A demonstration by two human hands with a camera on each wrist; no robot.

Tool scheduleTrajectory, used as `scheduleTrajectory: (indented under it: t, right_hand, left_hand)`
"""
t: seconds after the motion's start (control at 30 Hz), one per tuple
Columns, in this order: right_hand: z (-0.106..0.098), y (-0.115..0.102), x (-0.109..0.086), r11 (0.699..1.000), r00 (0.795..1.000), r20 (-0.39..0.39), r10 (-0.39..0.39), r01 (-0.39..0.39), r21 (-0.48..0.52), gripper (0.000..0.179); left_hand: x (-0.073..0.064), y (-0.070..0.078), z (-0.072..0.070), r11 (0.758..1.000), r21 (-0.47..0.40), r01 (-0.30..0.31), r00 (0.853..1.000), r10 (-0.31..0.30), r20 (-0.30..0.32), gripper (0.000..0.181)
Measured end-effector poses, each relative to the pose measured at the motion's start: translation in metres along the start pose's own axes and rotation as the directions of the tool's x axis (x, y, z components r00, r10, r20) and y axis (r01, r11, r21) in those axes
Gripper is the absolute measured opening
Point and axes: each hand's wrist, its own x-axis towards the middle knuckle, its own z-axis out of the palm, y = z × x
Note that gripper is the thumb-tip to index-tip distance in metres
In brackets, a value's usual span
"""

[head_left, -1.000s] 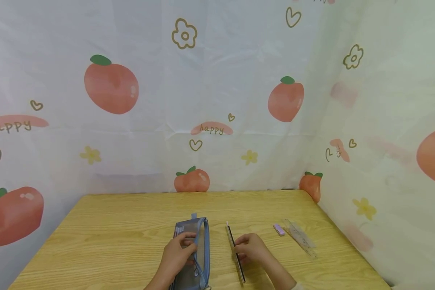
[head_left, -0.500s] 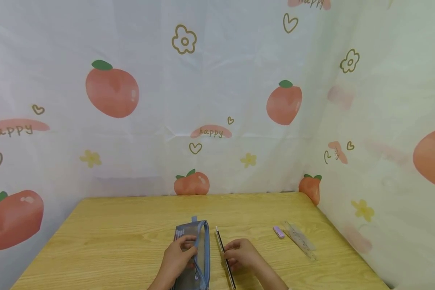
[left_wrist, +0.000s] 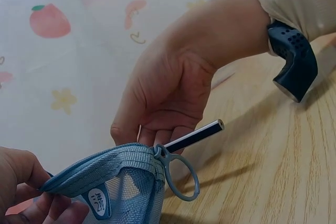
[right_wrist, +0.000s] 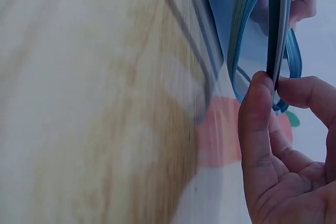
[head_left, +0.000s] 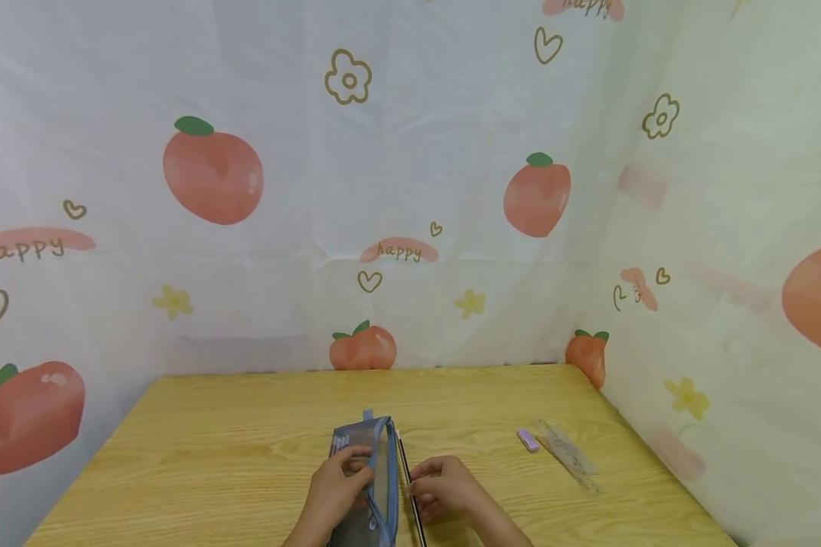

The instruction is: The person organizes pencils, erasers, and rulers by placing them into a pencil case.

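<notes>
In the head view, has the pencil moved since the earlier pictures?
Yes: the pencil has shifted left, away from the purple eraser, which stayed put, and is now close beside the pouch.

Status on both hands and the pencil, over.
Left hand pinching unzipped pouch by its edge. Right hand pinching pencil, alongside pouch, not inside. Nothing seen blocking; purple eraser off to the right.

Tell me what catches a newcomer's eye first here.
Probably the big printed peaches on the pale backdrop behind the table. Next, at the table's near side, the open blue pencil case gripped by the left hand, with the right hand pinching a dark pencil beside it. Farther right lies a small purple eraser.
</notes>
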Motion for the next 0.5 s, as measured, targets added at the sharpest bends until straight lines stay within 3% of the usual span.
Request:
scheduleTrajectory:
  t: [0.5]
  right_hand:
    - [0.0091,-0.0049,0.0056,0.999,1.0,-0.03,-0.009,0.01,0.042,0.025]
  left_hand:
    - [-0.0012,0.0018,0.0022,1.0,-0.018,-0.018,1.0,0.019,0.008,0.039]
